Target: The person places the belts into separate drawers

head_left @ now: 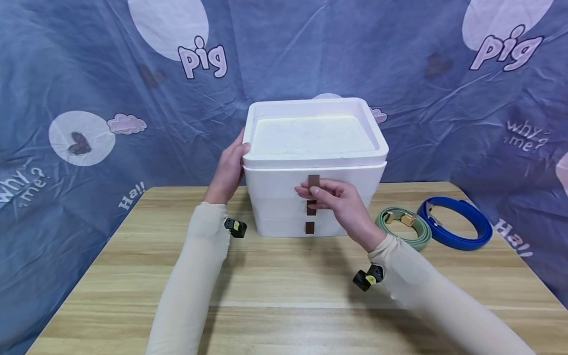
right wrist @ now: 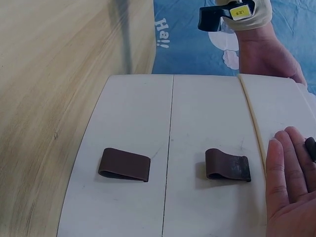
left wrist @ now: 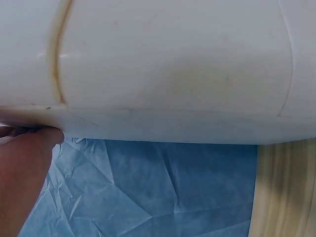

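A white drawer box (head_left: 275, 197) with a shallow tray-like top stands at the back of the table. Three brown strap pulls run down its front; the middle one (right wrist: 228, 165) and the bottom one (right wrist: 124, 164) show as folded loops. My right hand (head_left: 343, 201) pinches the top pull (head_left: 313, 180) between thumb and fingers. Against the box's left side rests my left hand (head_left: 228, 170), its thumb near the top front corner; part of its fingers is hidden behind the box. All the drawers look closed.
Right of the box lie a coiled green belt (head_left: 423, 234) with a gold buckle and a coiled blue belt (head_left: 470, 242). A blue patterned cloth (head_left: 284, 54) hangs behind the wooden table (head_left: 284, 305). Each wrist wears a small black camera.
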{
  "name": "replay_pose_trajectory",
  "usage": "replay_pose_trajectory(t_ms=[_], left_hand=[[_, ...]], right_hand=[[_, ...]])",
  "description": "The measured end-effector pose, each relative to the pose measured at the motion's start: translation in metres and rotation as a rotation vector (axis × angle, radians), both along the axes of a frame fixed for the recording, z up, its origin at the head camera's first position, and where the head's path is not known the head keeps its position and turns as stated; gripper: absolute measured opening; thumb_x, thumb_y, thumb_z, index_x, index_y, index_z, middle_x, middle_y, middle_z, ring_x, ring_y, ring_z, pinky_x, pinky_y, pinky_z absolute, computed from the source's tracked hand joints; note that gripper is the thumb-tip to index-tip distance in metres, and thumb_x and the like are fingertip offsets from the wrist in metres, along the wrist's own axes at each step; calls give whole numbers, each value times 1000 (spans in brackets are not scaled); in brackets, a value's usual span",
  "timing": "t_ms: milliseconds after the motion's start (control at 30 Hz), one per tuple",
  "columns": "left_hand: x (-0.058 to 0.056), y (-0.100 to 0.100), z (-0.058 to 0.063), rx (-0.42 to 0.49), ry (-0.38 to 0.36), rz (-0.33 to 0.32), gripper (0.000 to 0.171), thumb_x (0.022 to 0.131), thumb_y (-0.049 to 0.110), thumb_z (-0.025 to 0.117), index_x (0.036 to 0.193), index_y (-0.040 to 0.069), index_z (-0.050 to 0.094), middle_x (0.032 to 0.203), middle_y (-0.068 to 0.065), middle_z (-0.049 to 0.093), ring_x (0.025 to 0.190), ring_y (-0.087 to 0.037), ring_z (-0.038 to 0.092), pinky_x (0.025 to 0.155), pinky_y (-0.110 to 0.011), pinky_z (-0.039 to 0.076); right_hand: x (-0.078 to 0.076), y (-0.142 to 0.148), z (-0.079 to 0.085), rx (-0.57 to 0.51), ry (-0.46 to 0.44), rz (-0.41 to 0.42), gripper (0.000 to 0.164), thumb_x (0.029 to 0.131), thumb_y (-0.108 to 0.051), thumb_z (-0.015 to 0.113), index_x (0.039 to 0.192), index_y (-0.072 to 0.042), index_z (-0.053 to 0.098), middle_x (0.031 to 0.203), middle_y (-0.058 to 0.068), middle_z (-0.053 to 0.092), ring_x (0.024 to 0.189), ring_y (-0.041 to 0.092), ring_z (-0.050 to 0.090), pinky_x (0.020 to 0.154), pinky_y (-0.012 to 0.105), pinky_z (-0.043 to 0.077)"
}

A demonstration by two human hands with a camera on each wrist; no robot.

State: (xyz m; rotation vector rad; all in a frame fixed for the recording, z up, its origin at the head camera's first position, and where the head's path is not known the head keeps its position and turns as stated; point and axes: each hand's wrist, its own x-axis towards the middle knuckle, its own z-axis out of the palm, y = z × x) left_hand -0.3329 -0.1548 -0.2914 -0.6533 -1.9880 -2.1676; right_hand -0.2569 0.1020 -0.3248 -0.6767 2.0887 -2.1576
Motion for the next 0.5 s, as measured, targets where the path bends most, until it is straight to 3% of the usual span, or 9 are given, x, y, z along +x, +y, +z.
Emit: replay_pose_trajectory(t_ms=[500], left_hand=[[-2,1,-2,47,-20,-6,63,97,16,41,156,5,22,160,0,23,142,-6,22,112,-26,23]], right_hand=[[-3,-1,-1,-26,-8,-4,35,100,-18,57,127,3,62,122,13,66,114,25,62,90,43,51]])
